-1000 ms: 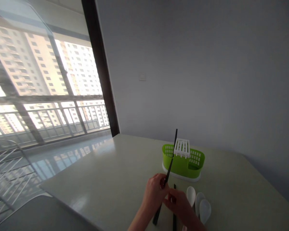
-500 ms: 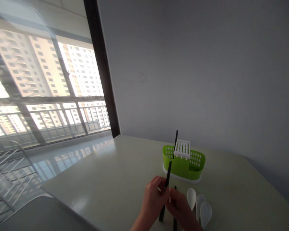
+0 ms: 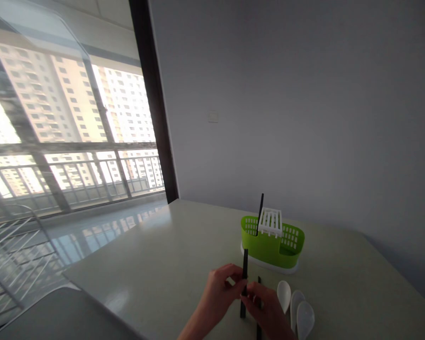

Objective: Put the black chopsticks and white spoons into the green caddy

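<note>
Black chopsticks, held together in a nearly upright bundle, stand in front of me between my hands. My left hand is closed on them from the left, thumb and fingers pinching. From the right, my right hand pinches the same bundle lower down, its fingertips meeting the left thumb. Under my right hand another black chopstick lies on the table, partly hidden. To the right lie white spoons, partly overlapping. Beyond the hands is a green cutlery basket with one black chopstick leaning in its left compartment.
A white slatted rack sits across the middle of the basket, above its white base. The pale table runs back to a grey wall. A grey chair stands at the left table edge, near a metal rack.
The held chopsticks have turned more upright, and their top end is lower. Both hands stay on them. The view has shifted slightly.
</note>
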Tool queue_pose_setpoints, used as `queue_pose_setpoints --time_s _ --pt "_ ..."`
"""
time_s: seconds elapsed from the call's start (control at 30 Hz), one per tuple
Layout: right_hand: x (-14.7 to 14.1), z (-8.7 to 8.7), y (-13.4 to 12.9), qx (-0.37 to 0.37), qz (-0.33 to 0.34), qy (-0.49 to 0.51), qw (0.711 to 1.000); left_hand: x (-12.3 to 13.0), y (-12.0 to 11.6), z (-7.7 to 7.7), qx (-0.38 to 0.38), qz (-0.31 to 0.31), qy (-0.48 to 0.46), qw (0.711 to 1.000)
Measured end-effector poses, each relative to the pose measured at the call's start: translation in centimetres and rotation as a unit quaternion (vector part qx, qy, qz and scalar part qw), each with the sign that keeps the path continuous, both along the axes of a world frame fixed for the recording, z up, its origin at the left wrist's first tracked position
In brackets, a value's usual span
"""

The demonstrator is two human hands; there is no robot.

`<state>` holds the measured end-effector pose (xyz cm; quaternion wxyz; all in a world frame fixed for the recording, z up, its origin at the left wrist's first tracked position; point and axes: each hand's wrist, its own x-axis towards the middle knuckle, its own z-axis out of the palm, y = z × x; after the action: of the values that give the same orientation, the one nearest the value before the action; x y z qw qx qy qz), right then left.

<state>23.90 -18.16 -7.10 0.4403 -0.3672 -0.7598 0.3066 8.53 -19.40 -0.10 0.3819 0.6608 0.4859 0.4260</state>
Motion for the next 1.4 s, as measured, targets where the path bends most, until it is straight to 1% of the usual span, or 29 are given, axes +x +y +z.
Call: queue_pose_setpoints --time_s 0.07,0.13,0.17,0.23,0.3,0.37,0.43,0.47,0.53,0.63,0.7,0.8,0.9,1.0,1.2,1.4 --pt "0.0 -0.1 0.1 -0.004 0.007 -0.008 1.000 -0.3 0.0 0.3 0.008 -0.003 0.009 1.000" --pt "0.0 -0.2 0.2 -0.003 0.006 -0.014 1.000 -0.7 0.4 1.2 0.025 -0.008 0.007 1.000" --pt "0.1 -0.3 0.3 -0.001 -0.002 -0.017 1.000 -0.9 0.8 1.9 0.038 -0.008 0.000 0.999" --pt "0.4 -0.4 0.4 0.018 -0.031 -0.026 0.999 -1.3 2.1 3.9 0.075 -0.001 -0.022 0.997" --pt "0.8 -0.7 0.6 0.059 -0.065 -0.048 0.995 -1.6 4.1 6.4 0.118 0.016 -0.050 0.992" --pt "1.3 -1.1 0.8 0.116 -0.091 -0.083 0.986 -1.4 6.8 8.7 0.158 0.032 -0.074 0.984" --pt "1.7 -1.4 1.2 0.176 -0.108 -0.120 0.971 -0.9 10.0 10.1 0.186 0.044 -0.082 0.978" --pt "1.8 -1.6 1.4 0.206 -0.113 -0.134 0.963 -0.5 11.7 10.4 0.195 0.049 -0.077 0.977" --pt "2.1 -2.0 1.8 0.262 -0.121 -0.148 0.946 0.6 14.8 10.2 0.192 0.056 -0.036 0.979" --pt "2.2 -2.6 2.3 0.311 -0.126 -0.154 0.929 2.3 18.6 8.6 0.159 0.059 0.038 0.985" --pt "2.2 -2.9 2.6 0.321 -0.132 -0.155 0.925 3.2 20.3 7.2 0.139 0.054 0.066 0.987" --pt "2.0 -3.2 2.6 0.331 -0.143 -0.156 0.920 4.1 21.9 5.6 0.119 0.048 0.100 0.987" --pt "1.8 -3.4 2.6 0.336 -0.148 -0.151 0.918 4.8 22.7 4.6 0.104 0.041 0.135 0.985" --pt "1.7 -3.3 2.5 0.337 -0.151 -0.146 0.918 5.3 23.1 4.1 0.098 0.028 0.163 0.981" --pt "1.9 -3.2 2.5 0.332 -0.127 -0.174 0.918 6.0 23.3 3.7 0.098 0.022 0.199 0.975" --pt "1.7 -3.5 2.7 0.314 -0.117 -0.173 0.926 5.9 23.0 3.6 0.125 0.038 0.206 0.970"
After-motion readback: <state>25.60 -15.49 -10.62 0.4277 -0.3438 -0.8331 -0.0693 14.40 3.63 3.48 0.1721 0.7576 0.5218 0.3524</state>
